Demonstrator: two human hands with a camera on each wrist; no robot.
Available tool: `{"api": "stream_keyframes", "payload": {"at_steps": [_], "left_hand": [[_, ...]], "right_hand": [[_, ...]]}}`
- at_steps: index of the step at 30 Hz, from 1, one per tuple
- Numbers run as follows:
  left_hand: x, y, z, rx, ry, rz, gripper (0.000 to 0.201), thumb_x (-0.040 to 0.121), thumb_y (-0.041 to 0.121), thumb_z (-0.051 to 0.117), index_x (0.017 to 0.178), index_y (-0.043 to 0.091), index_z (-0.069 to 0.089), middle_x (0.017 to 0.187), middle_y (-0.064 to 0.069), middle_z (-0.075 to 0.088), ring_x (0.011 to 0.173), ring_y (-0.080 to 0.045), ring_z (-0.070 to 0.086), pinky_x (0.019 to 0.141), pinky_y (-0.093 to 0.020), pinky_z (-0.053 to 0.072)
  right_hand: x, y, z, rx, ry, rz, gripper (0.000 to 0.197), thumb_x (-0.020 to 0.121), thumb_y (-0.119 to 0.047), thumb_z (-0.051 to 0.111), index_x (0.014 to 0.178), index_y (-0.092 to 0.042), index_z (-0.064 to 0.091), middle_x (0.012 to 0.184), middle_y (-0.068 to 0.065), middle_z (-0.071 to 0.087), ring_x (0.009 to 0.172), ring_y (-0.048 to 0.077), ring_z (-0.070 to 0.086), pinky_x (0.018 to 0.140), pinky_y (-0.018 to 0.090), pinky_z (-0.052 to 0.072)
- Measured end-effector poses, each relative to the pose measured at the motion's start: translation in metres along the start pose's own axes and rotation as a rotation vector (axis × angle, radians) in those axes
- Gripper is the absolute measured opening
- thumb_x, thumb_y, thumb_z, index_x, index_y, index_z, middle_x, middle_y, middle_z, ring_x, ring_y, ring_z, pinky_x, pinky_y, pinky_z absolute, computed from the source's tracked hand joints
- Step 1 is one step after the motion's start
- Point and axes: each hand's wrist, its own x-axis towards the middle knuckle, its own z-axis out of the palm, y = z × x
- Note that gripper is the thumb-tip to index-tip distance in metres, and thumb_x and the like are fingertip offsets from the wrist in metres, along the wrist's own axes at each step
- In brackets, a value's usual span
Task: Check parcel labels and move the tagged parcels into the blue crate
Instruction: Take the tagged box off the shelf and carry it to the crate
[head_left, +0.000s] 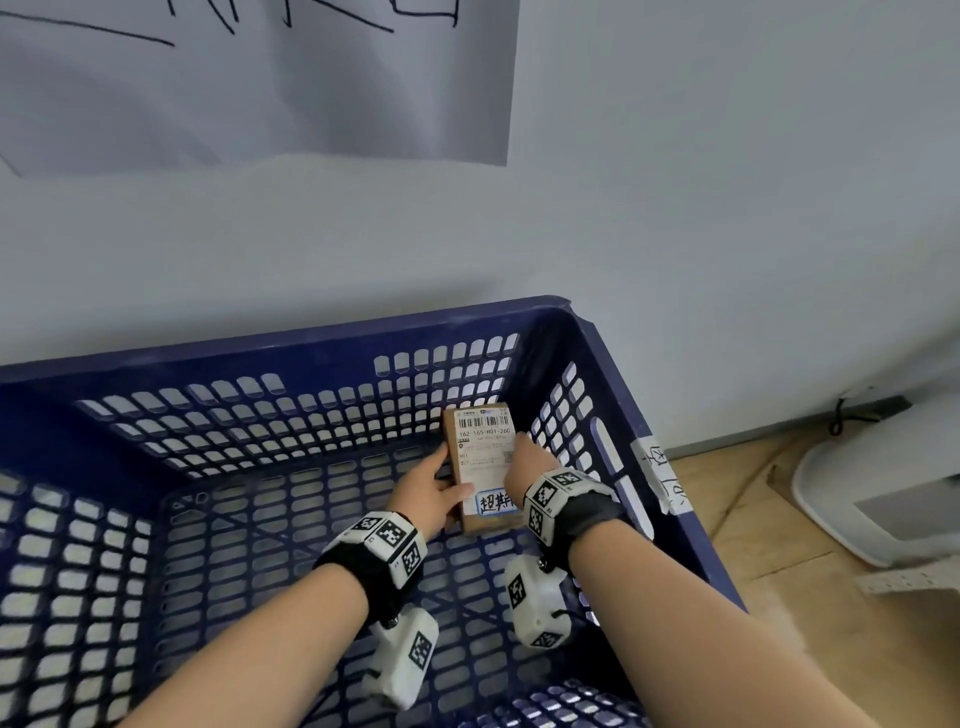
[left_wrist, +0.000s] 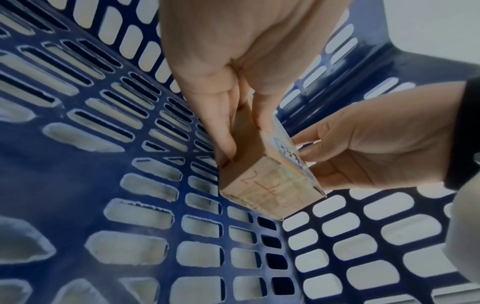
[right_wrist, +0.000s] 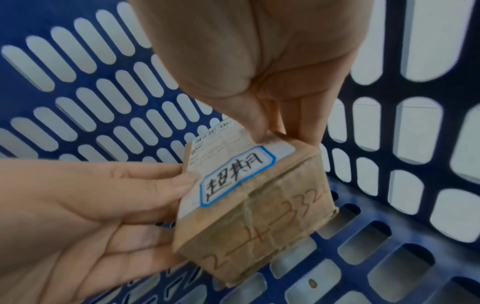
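Both hands are down inside the blue crate (head_left: 291, 347) — the left hand (head_left: 432, 491) is pinching the brown parcel (head_left: 480, 470) along one side, the right hand (head_left: 529, 465) is gripping the other, near the crate's far right corner, its blue-edged tag (right_wrist: 235, 175) facing up.

Setting: parcel-sorting corner of a plain indoor room, likely a storeroom or mail-handling space. Evidence: a large perforated blue crate (head_left: 291, 358) sitting against a bare white wall (head_left: 701, 182); a brown parcel (head_left: 485, 470) bearing a barcode shipping label (head_left: 484, 441); a white sheet with black marker strokes (head_left: 249, 78) hanging above; wood-look flooring (head_left: 810, 545) showing at right.
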Motion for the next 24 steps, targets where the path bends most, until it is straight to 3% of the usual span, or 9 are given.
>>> {"api": "stream_keyframes", "payload": {"at_steps": [3, 9, 16, 20, 22, 24], "left_hand": [[0.004, -0.002, 0.003, 0.008, 0.001, -0.009, 0.076, 0.089, 0.008, 0.065, 0.151, 0.026, 0.025, 0.133, -0.008, 0.058, 0.114, -0.025, 0.061, 0.096, -0.049, 0.051], [0.011, -0.009, 0.011, -0.006, 0.005, -0.017, 0.072, 0.089, 0.007, 0.064, 0.149, 0.028, 0.031, 0.133, -0.006, 0.059, 0.115, -0.023, 0.06, 0.095, -0.051, 0.051], [0.011, -0.002, 0.024, 0.004, 0.032, -0.003, 0.072, 0.09, 0.005, 0.063, 0.151, 0.024, 0.028, 0.131, -0.006, 0.059, 0.113, -0.024, 0.061, 0.094, -0.049, 0.052], [0.01, -0.004, 0.025, 0.03, 0.047, 0.022, 0.07, 0.09, 0.008, 0.064, 0.149, 0.026, 0.032, 0.131, -0.006, 0.059, 0.114, -0.025, 0.06, 0.093, -0.049, 0.052], [0.01, -0.005, 0.026, 0.059, 0.047, 0.038, 0.069, 0.09, 0.01, 0.064, 0.148, 0.028, 0.033, 0.132, -0.005, 0.059, 0.115, -0.024, 0.059, 0.094, -0.049, 0.052], [0.009, -0.004, 0.027, 0.086, 0.061, 0.041, 0.068, 0.09, 0.012, 0.064, 0.149, 0.028, 0.033, 0.133, -0.003, 0.059, 0.117, -0.023, 0.058, 0.095, -0.048, 0.051]], "right_hand": [[0.0, 0.005, 0.004, 0.037, 0.004, -0.035, 0.055, 0.096, -0.005, 0.038, 0.148, -0.009, 0.019, 0.131, 0.021, 0.052, 0.118, 0.035, 0.054, 0.094, 0.038, 0.043], [0.0, 0.01, 0.006, 0.027, 0.013, -0.096, 0.064, 0.097, -0.005, 0.036, 0.153, -0.016, 0.007, 0.132, 0.027, 0.05, 0.117, 0.04, 0.053, 0.095, 0.041, 0.042], [0.009, 0.013, 0.01, -0.06, 0.006, -0.041, 0.084, 0.094, -0.004, 0.044, 0.152, -0.026, -0.013, 0.12, 0.018, 0.058, 0.105, 0.029, 0.061, 0.085, 0.037, 0.051], [0.001, 0.01, 0.015, -0.089, 0.024, -0.017, 0.089, 0.089, 0.0, 0.051, 0.153, -0.023, -0.007, 0.138, 0.019, 0.038, 0.108, 0.03, 0.058, 0.086, 0.038, 0.052], [-0.004, 0.008, 0.019, -0.137, 0.076, -0.049, 0.081, 0.088, 0.001, 0.052, 0.152, -0.016, 0.005, 0.144, 0.016, 0.024, 0.11, 0.031, 0.054, 0.084, 0.04, 0.051], [-0.007, 0.007, 0.023, -0.199, 0.119, -0.075, 0.071, 0.09, -0.001, 0.051, 0.149, -0.009, 0.012, 0.142, 0.013, 0.023, 0.113, 0.029, 0.05, 0.083, 0.039, 0.05]]}}
